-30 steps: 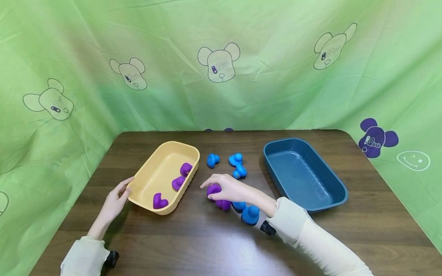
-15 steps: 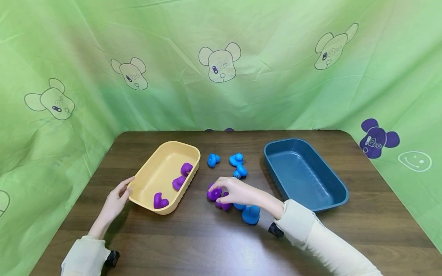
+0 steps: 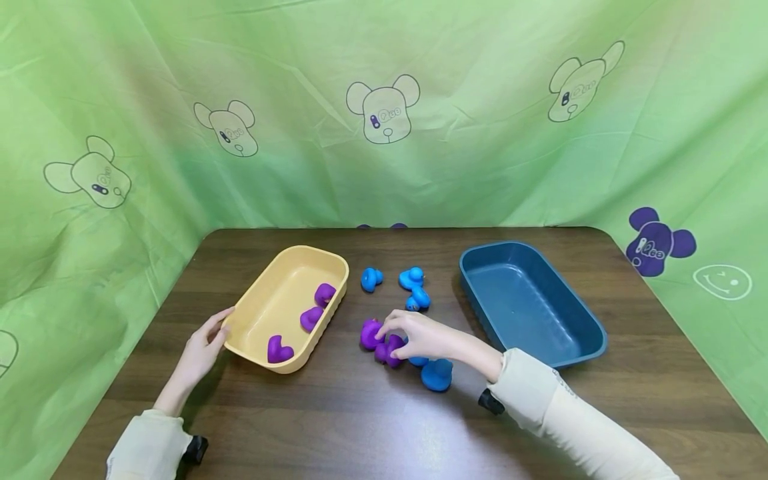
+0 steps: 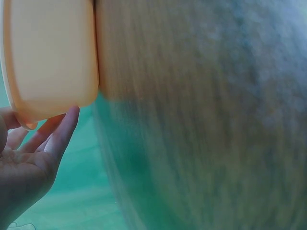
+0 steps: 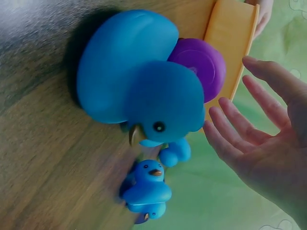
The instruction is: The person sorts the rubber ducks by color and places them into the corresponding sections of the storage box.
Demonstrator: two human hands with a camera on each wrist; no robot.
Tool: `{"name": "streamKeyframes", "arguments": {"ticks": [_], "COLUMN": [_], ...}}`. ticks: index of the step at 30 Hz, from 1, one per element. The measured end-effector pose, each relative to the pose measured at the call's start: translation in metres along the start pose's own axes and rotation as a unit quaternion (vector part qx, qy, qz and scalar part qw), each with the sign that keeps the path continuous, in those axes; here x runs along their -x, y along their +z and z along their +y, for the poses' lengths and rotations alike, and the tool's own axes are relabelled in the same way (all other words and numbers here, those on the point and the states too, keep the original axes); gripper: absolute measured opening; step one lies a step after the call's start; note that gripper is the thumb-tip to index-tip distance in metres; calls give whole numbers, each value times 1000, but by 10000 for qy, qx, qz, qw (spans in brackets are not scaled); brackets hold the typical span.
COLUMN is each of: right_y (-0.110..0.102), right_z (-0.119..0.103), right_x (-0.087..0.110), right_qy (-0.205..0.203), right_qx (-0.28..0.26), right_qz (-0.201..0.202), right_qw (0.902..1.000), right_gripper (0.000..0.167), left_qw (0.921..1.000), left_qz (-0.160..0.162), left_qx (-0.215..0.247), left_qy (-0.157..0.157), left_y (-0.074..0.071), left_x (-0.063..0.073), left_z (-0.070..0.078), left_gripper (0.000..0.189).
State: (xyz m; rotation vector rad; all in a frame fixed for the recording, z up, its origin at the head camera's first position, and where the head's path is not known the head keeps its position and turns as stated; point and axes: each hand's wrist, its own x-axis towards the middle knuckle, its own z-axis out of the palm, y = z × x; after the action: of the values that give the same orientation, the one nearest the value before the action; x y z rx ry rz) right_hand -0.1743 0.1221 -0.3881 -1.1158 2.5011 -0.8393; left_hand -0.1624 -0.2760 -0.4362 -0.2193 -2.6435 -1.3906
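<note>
My left hand (image 3: 201,343) grips the near left corner of a yellow plastic bin (image 3: 258,287), fingers against its outer wall in the left wrist view. Three purple rubber ducks, one the heart-like purple duck (image 3: 279,349), lie inside. My right hand (image 3: 420,335) reaches over two more purple ducks on the table, its fingertips close around the nearer purple duck (image 3: 390,351); the farther purple duck (image 3: 371,335) lies just left of it. In the right wrist view the fingers are spread apart, with a large blue duck (image 5: 139,72) in front.
A dark blue bin (image 3: 528,303) stands on the right. Three blue ducks, including the leftmost blue duck (image 3: 371,279), lie toward the back. Near my right wrist is another blue duck (image 3: 437,375), with one more partly hidden beside it. A green printed cloth (image 3: 384,180) surrounds the table (image 3: 324,427).
My right hand has drawn back to the right, from the farther purple duck to over the nearer one. The left hand and yellow bin have kept their places.
</note>
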Motion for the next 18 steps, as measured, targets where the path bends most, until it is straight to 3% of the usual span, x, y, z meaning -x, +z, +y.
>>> {"name": "streamKeyframes", "arguments": {"ticks": [12,18], "right_y": [0,1], "right_z": [3,8], "right_x": [0,-2], "right_qy": [107,-57], "right_qx": [27,114], "right_qz": [-193,-198], "right_qw": [9998,9997], "right_gripper": [27,26], "left_qw": [10000,9999], "left_qz": [44,58], "left_qx": [-17,-27], "left_qy": [87,87], "left_y": [1,1], "left_x": [0,0], "left_z": [-2,-2], "left_gripper": [34,34]}}
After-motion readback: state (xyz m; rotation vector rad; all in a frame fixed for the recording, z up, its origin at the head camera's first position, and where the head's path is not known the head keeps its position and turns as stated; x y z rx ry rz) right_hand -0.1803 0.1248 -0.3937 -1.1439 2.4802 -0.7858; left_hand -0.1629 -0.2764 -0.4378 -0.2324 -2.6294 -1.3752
